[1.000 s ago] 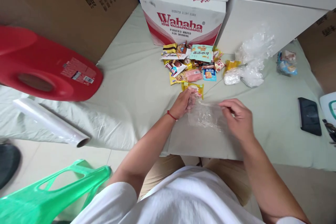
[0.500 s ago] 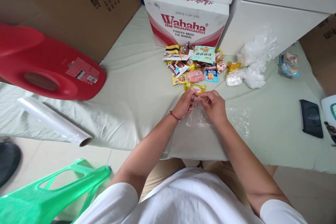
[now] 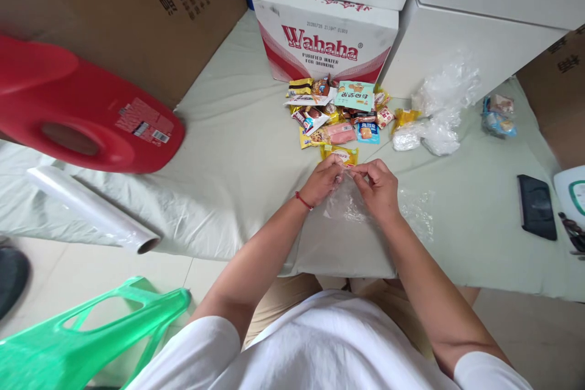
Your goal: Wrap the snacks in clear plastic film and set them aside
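Note:
Clear plastic film, perhaps a bag (image 3: 351, 202), is gathered between my two hands and trails down onto the cloth. My left hand (image 3: 326, 178), with a red cord at its wrist, is closed on one part of it. Thumb and forefinger of my right hand (image 3: 377, 186) pinch it just beside the left fingertips. Directly beyond the fingers lies a yellow snack packet (image 3: 340, 154). Behind that is a pile of wrapped snacks, among them a light green packet (image 3: 354, 95), a pink packet (image 3: 340, 132) and a blue packet (image 3: 368, 132).
A Wahaha carton (image 3: 326, 36) stands behind the snacks. Crumpled clear plastic (image 3: 441, 119) and a black phone (image 3: 537, 207) lie to the right. On the left are a red jug (image 3: 105, 109) and a roll of film (image 3: 94, 210). A green stool (image 3: 91, 335) stands below.
My right hand has shifted slightly right, its pinch still on the plastic. More of the yellow packet beyond the fingers now shows. My left hand has barely moved.

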